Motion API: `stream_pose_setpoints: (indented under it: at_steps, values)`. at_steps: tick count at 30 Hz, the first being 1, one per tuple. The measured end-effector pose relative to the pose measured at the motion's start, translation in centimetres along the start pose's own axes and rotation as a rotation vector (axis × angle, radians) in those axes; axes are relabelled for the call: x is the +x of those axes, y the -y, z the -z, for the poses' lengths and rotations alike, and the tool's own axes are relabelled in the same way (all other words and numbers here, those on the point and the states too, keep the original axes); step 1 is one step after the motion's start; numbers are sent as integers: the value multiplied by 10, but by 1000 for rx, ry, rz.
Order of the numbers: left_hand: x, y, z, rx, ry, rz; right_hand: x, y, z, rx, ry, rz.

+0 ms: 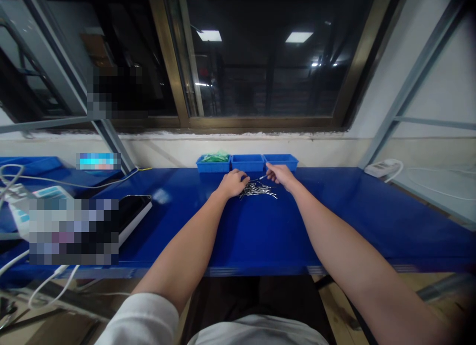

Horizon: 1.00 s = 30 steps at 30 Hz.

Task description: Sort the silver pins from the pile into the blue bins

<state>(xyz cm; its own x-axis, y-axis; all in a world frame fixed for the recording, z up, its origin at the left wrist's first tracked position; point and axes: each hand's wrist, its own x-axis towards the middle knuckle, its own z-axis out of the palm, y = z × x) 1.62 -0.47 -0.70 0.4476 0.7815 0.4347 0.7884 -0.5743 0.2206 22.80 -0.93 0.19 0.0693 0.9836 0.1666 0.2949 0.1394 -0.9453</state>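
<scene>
On the blue table (260, 236) lies a loose pile of thin metal rods (259, 190), pointing various ways. My left hand (233, 183) rests at the pile's left edge, palm down, its fingers bent loosely over the nearest rods. To the right and slightly above the pile, my right hand (279, 175) is closed in a pinch. A thin rod (262, 177) with a pale section sticks out of that pinch toward my left hand. The rod's exact kind is too small to make out. My fingers hide part of the pile and the rod's end.
Behind the pile stand a blue bin with green packets (215, 157), a middle blue bin (247, 162) and a right blue bin (290, 161). At left is a dark-topped device (136, 208), partly blurred out, with white cables. A white power strip (379, 167) lies at right.
</scene>
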Motion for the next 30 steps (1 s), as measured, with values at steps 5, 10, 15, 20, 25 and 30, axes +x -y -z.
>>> stream_pose_setpoints:
  at_steps: [5,10,15,20,25,30]
  values:
    - [0,1,-1,-4,9,6,7,-6,9,222,-65,64]
    - [-2,0,1,-35,46,43,8,-9,12,83,-124,30]
    - [-6,-2,3,-60,182,14,8,-14,11,-403,-131,103]
    - [-9,-5,-1,-24,303,40,2,-11,4,-607,-14,137]
    - [-9,-9,-6,-7,358,51,-1,-7,-11,-674,50,199]
    - [-9,-13,-11,28,339,47,0,-9,-23,-752,83,191]
